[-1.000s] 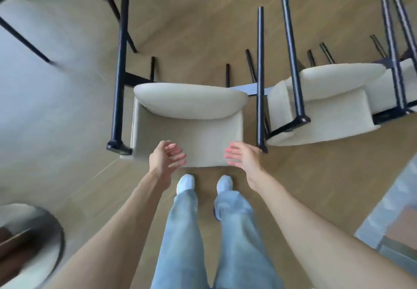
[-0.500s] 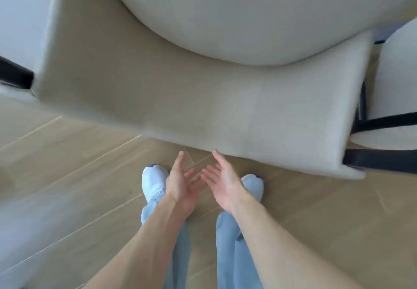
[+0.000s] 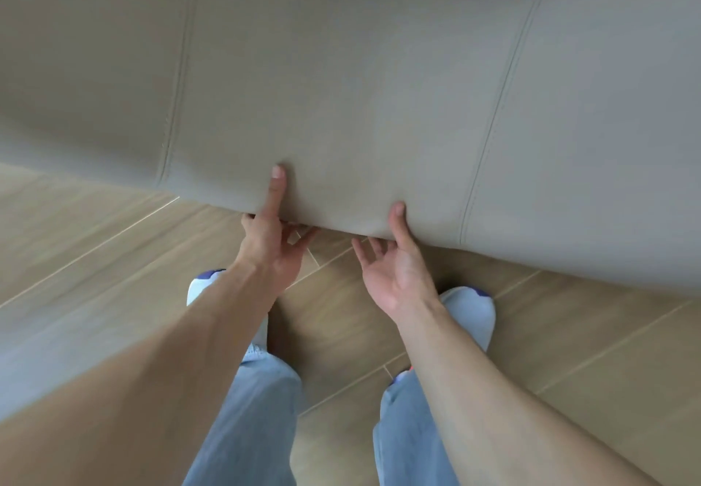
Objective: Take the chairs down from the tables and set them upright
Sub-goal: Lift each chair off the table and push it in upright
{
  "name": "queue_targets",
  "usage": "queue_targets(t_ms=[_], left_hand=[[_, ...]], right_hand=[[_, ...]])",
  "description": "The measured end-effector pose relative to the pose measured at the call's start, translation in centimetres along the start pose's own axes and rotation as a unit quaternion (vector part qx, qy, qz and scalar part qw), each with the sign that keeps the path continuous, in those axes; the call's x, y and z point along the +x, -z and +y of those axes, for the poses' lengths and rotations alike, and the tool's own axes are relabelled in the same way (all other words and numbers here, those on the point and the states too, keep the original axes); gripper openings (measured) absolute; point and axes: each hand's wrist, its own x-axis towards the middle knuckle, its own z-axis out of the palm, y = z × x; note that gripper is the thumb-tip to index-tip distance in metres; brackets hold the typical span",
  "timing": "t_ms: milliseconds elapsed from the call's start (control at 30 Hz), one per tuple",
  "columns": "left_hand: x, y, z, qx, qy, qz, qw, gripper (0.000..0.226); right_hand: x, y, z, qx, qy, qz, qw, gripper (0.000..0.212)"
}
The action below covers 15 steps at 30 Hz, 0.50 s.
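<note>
A beige upholstered chair (image 3: 360,87) fills the upper half of the view, its stitched back panel facing me and its lower edge hanging over the floor. My left hand (image 3: 271,239) grips that edge, thumb on the near face and fingers tucked beneath. My right hand (image 3: 394,262) holds the same edge a little to the right, thumb pressed on the fabric and fingers reaching under. The chair's legs and the table are out of view.
Light wooden floor planks (image 3: 113,258) run below the chair. My two feet in white socks and blue jeans (image 3: 246,409) stand directly under my hands, close to the chair's edge.
The chair has come much closer and now fills the view. Both hands moved from open and free below the edge to gripping it with the thumbs on top.
</note>
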Motion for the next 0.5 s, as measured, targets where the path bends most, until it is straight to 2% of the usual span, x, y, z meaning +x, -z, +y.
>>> queue_targets(t_ms=[100,233,300,433,500], left_hand=[[0.7,-0.1,-0.3,-0.071,-0.011,0.002,0.997,0.099],[0.7,0.0,0.6,-0.094,-0.014,0.005,0.996,0.07],[0.2,-0.1,0.9,-0.09,-0.026,0.011,0.996,0.067],[-2.6,0.5,1.1,-0.039,-0.04,-0.017,0.998,0.046],[-5.5,1.0,0.9,0.001,-0.034,-0.019,0.999,0.056]], right_hand=[[0.4,0.0,0.1,0.05,0.012,-0.032,0.998,0.058],[-0.3,-0.9,-0.1,0.07,0.02,-0.02,0.997,0.054],[-1.1,-1.2,-0.3,0.071,0.026,-0.007,0.997,0.057],[-4.5,-1.2,-0.9,0.052,0.045,0.015,0.998,0.054],[-7.6,-1.1,-1.4,0.037,0.045,0.033,0.998,0.057]])
